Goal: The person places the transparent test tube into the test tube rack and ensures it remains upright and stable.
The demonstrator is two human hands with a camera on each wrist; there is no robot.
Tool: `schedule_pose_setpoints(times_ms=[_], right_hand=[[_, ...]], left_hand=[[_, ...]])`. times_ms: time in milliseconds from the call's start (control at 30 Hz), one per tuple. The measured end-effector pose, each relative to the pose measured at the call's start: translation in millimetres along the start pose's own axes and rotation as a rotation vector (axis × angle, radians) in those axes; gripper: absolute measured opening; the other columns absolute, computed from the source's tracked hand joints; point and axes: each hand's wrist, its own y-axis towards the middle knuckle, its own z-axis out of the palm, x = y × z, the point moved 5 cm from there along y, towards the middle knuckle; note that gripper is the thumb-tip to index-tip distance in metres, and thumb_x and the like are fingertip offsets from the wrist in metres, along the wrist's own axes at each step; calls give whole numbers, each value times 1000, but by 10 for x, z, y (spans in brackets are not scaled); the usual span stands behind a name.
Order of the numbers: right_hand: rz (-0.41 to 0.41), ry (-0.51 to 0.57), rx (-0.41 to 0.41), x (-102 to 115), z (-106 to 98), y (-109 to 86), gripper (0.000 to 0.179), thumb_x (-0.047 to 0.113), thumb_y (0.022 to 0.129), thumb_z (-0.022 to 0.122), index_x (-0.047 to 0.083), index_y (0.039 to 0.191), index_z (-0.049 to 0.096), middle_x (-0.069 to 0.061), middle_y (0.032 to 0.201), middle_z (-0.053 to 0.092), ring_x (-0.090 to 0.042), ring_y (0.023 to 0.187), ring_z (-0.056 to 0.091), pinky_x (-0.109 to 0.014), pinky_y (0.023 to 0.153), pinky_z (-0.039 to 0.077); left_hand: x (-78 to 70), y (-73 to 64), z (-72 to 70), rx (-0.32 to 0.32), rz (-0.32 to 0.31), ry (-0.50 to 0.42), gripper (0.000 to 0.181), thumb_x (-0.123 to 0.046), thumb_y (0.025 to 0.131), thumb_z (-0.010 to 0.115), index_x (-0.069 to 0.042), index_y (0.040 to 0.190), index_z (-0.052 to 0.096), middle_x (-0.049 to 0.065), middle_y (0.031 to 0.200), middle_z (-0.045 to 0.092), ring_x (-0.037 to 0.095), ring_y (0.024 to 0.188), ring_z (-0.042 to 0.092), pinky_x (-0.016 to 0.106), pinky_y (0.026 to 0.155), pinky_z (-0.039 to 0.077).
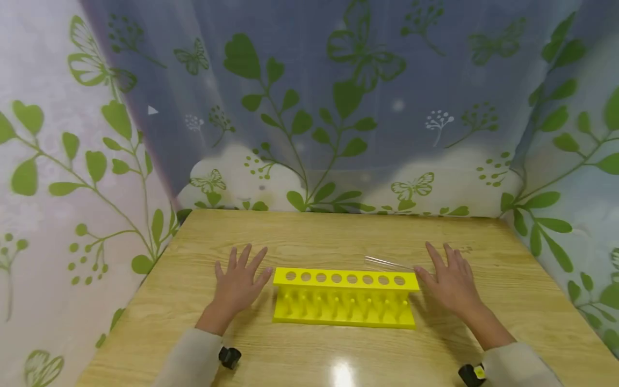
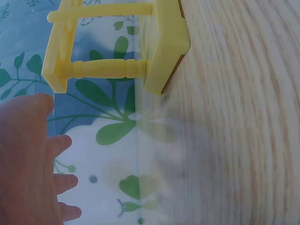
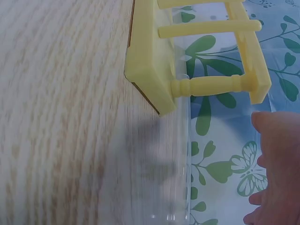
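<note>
A yellow test tube rack (image 1: pixel 344 320) stands upright on the wooden table, a row of round holes along its top bar and short pegs on its base. Just off the rack's left end is my left hand (image 1: pixel 238 286), fingers spread and palm down, holding nothing. My right hand (image 1: pixel 453 282) hovers at the other end, its thumb close to the top bar's corner, also with nothing in its grasp. Behind the rack, toward the right, lie clear glass tubes (image 1: pixel 387 262). The left wrist view shows the rack's turned end post (image 2: pixel 105 69) near my thumb.
The wooden table (image 1: pixel 290 236) reaches back to a patterned curtain (image 1: pixel 309 107) with green leaves and butterflies. More of this cloth hangs on the left and right sides. Dark wrist cameras (image 1: pixel 229 357) sit at both sleeves.
</note>
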Motion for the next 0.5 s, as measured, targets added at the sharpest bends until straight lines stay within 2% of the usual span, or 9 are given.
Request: schedule_pose_setpoints(times_ms=[300,500], right_hand=[[-17,32,-6,25,50,49,70,49,102,43,5,153,22,-39,149,15,-63,133,13,-74,103,11],[-13,33,7,84,55,81,70,46,102,44,2,152,23,-39,148,16,-62,133,16,-74,102,15]], left_hand=[[-57,12,-8,-28,13,-34,59,-52,100,42,-26,152,34,17,158,23,46,144,9,78,102,3],[-126,18,-21,-8,11,-60,59,-54,101,39,-26,153,32,16,159,21,44,145,7,78,102,3]])
